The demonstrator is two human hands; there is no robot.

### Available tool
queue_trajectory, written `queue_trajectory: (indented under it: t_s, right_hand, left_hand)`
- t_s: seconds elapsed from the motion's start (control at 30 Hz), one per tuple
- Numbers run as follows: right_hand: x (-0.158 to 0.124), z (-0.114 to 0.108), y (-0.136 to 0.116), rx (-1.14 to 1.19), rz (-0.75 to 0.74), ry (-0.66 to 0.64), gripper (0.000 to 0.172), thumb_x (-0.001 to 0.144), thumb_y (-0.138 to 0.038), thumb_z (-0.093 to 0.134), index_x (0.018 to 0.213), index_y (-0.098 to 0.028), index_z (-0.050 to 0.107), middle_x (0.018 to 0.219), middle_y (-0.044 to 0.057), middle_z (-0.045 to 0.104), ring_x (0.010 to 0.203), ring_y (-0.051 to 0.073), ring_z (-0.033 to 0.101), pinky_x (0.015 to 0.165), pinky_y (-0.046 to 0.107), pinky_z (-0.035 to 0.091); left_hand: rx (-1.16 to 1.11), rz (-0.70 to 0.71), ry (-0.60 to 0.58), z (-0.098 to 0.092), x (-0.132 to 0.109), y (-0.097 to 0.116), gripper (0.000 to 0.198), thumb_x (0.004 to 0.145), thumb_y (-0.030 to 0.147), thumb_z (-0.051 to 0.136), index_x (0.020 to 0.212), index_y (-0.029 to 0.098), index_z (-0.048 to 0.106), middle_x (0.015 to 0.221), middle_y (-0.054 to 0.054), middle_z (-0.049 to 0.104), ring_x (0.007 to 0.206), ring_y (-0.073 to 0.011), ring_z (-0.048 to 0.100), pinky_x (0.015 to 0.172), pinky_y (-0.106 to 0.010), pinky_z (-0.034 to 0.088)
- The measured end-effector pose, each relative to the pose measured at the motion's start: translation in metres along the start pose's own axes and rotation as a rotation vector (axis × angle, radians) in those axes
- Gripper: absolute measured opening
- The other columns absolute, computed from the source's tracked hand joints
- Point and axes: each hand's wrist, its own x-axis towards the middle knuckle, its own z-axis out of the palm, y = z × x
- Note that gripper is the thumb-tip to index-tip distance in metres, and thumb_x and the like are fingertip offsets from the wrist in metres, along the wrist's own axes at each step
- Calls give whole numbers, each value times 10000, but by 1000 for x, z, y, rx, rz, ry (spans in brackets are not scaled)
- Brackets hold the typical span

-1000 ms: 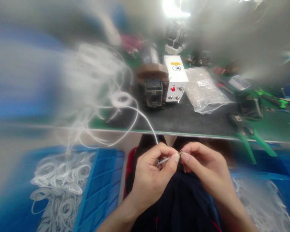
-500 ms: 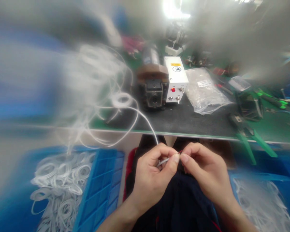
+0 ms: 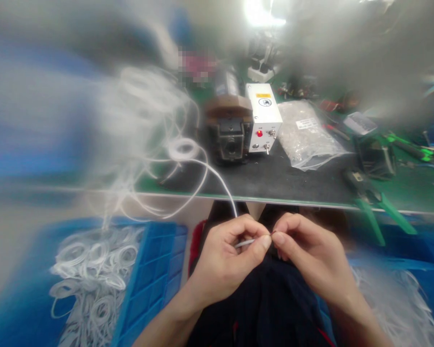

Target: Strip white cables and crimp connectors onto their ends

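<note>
Over my lap, just below the bench edge, my left hand (image 3: 224, 255) pinches the end of a white cable (image 3: 217, 179) between thumb and forefinger. The cable runs up from my fingers onto the bench and into a blurred tangle of white cable at the left. My right hand (image 3: 307, 250) is closed in a pinch right at the cable's tip, fingertips touching those of the left hand. What it pinches is too small to name.
A dark motor-driven machine (image 3: 228, 130) and a white control box (image 3: 263, 118) with a red button stand on the black mat. A clear bag of small parts (image 3: 307, 135) lies to their right, green-handled pliers (image 3: 369, 202) at the bench edge. Blue bins (image 3: 152, 284) with coiled white cables flank my lap.
Both hands have risen slightly and stayed pinched together at the cable's tip. The exposed bit of cable between the fingers looks shorter than a second ago.
</note>
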Motion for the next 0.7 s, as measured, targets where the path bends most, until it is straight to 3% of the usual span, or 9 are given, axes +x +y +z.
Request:
queue_trajectory:
  t_s: [0.27,0.43,0.53,0.7]
  right_hand:
    - [5,-7,-4,23,72,-14,171,1013,-361,777,913,-222,785,740,-7,708,662,154,654,613,246,528]
    - [6,0,1,195,145,-63,197,994,-373,800,890,-213,754,694,-26,665,605,132,614,557,223,511]
    - [-1,12,5,200,117,23,223,1038,-391,746,897,-221,716,678,-41,625,576,119,576,547,223,490]
    - [-8,23,8,-80,-95,228,146,1055,-278,707,915,-236,707,799,-13,666,693,142,612,686,263,520]
  left_hand:
    - [257,119,43,2,1,4,123,1026,172,700,918,220,730,809,26,658,667,-103,568,609,-239,413]
    - [323,180,55,1,3,7,130,1016,149,704,912,224,729,795,27,648,657,-106,560,602,-249,403]
    - [325,205,139,6,1,4,150,1010,128,699,894,222,711,776,34,630,650,-103,557,599,-247,401]
    - [308,206,226,15,-3,-1,128,1012,131,693,916,214,710,817,23,657,686,-108,581,639,-244,429]
